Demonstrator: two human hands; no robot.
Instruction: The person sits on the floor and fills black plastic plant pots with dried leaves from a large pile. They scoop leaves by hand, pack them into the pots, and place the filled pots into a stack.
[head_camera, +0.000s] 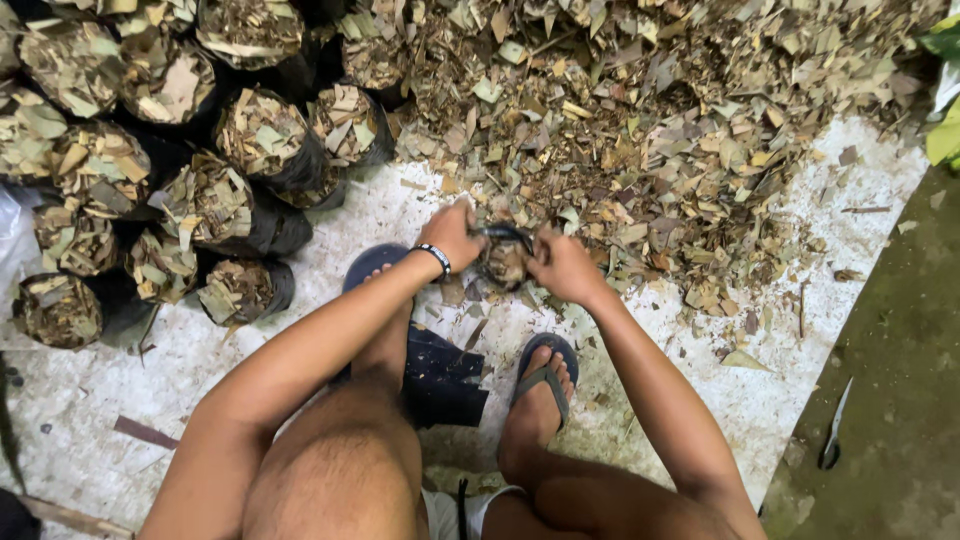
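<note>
1. The left hand (452, 235) and right hand (563, 265) each grip the rim of a small black bag (503, 258), fingers closed on it.
2. The bag stands upright, mouth up, at the edge of the leaf pile (640, 130).
3. Filled bags (210, 200) stand to the left.

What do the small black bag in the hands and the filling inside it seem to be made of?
The small bag looks like thin black plastic film: its rim is slightly glossy and crumples between the left hand and right hand. The filling looks like dry chopped leaves, matte tan and brown flakes like the pile behind it.
</note>
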